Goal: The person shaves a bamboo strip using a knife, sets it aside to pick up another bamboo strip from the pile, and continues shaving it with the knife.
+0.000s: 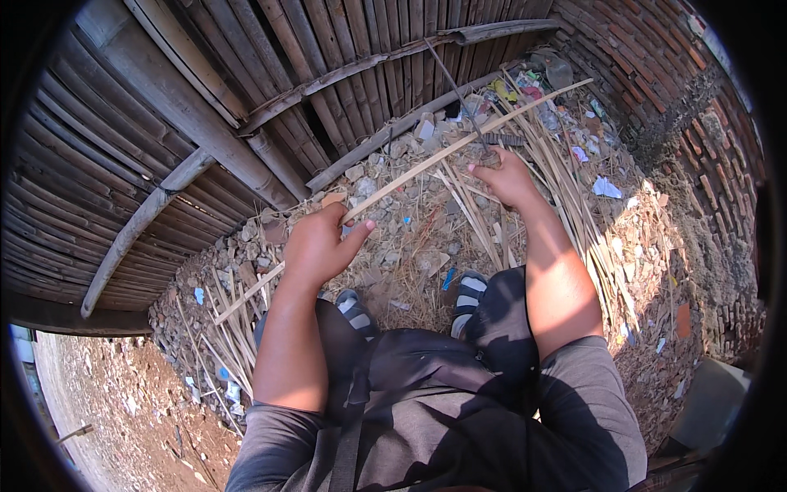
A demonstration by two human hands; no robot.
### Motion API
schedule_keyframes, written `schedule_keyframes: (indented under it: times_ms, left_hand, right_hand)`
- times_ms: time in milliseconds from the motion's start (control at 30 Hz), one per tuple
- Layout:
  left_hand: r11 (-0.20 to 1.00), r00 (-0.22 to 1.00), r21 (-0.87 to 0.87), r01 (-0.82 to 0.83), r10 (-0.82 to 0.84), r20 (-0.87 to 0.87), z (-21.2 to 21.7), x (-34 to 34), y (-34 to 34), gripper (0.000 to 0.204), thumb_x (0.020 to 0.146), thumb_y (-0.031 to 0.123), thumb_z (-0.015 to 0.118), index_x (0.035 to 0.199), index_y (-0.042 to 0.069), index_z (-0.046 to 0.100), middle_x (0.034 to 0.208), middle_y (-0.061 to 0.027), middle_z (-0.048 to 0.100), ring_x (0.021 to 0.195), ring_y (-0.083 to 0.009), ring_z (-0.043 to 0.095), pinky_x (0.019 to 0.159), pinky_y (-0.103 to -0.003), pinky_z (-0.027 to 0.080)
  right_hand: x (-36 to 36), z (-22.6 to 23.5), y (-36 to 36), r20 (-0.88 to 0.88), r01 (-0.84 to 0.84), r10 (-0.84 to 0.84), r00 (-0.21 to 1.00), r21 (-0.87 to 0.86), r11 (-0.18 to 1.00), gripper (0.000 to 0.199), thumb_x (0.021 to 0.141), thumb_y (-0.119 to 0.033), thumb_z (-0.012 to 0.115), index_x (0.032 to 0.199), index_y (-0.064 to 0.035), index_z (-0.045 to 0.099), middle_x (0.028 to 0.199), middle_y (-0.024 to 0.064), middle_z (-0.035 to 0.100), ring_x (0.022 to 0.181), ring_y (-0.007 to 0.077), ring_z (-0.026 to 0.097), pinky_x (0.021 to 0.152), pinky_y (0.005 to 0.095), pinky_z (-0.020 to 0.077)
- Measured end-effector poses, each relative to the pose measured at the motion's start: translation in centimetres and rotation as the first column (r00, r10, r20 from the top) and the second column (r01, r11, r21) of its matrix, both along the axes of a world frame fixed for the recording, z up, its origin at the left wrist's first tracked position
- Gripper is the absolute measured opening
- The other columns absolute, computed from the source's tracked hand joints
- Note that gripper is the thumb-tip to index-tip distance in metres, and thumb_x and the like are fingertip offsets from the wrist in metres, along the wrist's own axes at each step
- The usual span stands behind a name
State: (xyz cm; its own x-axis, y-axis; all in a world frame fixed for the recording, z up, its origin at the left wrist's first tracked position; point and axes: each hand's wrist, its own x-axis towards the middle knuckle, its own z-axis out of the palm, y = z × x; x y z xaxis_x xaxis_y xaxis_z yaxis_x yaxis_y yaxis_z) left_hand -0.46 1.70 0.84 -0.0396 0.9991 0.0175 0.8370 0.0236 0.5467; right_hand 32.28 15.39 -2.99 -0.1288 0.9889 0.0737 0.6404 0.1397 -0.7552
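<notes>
Clasping a long pale strip (393, 189), the left hand (320, 246) holds it slantwise above the rubble (393, 258). The right hand (507, 176) curls its fingers around a dark, slender tool (464, 104) near the strip.

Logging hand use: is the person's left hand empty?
No, the left hand grips a long pale strip that extends on both sides.

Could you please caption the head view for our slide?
Left hand grips a long pale strip; right hand holds a thin dark tool.
</notes>
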Motion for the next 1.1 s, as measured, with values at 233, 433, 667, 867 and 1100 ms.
schedule_keyframes:
  times_ms: [233, 433, 667, 867, 1100]
  left_hand:
    - [0.998, 0.998, 0.018, 0.053, -0.053, -0.02, -0.9, 1.1, 0.3, 0.054, 0.088, 0.055, 0.073, 0.087, 0.002, 0.067, 0.071, -0.0184, 0.067, 0.072, -0.0404, 0.069, 0.068, -0.05, 0.054]
    - [0.995, 0.996, -0.051, 0.084, -0.083, 0.029, -0.8, 0.3, 0.0, 0.053, 0.088, 0.054, 0.075, 0.086, 0.002, 0.067, 0.068, -0.017, 0.065, 0.068, -0.0393, 0.067, 0.065, -0.048, 0.053]
    - [1.0, 0.99, 0.012, -0.013, 0.011, 0.138, -0.5, -0.3, 0.2, 0.048, 0.088, 0.05, 0.077, 0.089, 0.003, 0.068, 0.065, -0.0128, 0.062, 0.062, -0.0319, 0.064, 0.061, -0.043, 0.05]
    - [0.999, 0.979, 0.038, -0.024, 0.016, 0.201, -1.2, 0.9, 0.5, 0.048, 0.087, 0.049, 0.078, 0.091, 0.002, 0.069, 0.063, -0.0117, 0.059, 0.06, -0.03, 0.062, 0.06, -0.042, 0.048]
    - [0.996, 0.985, 0.084, 0.006, -0.02, 0.17, -1.1, 1.2, 0.4, 0.049, 0.087, 0.049, 0.077, 0.092, 0.0, 0.07, 0.063, -0.0139, 0.06, 0.06, -0.0332, 0.063, 0.06, -0.043, 0.049]
  right_hand:
    - [-3.9, 1.7, -3.1, 0.209, -0.296, 0.313, 0.926, -0.111, 0.949, 0.053, 0.084, -0.032, 0.079, 0.128, -0.0047, 0.068, 0.108, 0.0269, 0.072, 0.106, 0.0428, 0.069, 0.092, 0.0454, 0.0546]
    - [-4.0, 0.6, -2.6, 0.284, -0.424, 0.416, 0.864, -0.034, 0.905, 0.046, 0.083, -0.033, 0.083, 0.114, -0.0009, 0.071, 0.09, 0.0189, 0.073, 0.082, 0.032, 0.07, 0.078, 0.0422, 0.0533]
    - [0.1, 1.2, -1.1, -0.08, -0.049, 0.038, 0.996, -0.136, 0.989, 0.049, 0.085, -0.028, 0.084, 0.118, 0.0047, 0.069, 0.095, 0.012, 0.075, 0.085, 0.0219, 0.069, 0.08, 0.0391, 0.0533]
    - [-4.6, 2.2, -4.0, 0.158, -0.253, 0.261, 0.952, -0.068, 0.965, 0.035, 0.084, -0.025, 0.081, 0.11, -0.0045, 0.07, 0.088, 0.017, 0.073, 0.08, 0.0314, 0.069, 0.077, 0.0435, 0.0531]
    - [-4.8, 1.2, -3.0, 0.155, -0.476, 0.48, 0.863, -0.062, 0.877, 0.033, 0.08, -0.029, 0.084, 0.102, -0.0063, 0.073, 0.089, 0.0186, 0.072, 0.085, 0.0344, 0.07, 0.08, 0.0426, 0.0528]
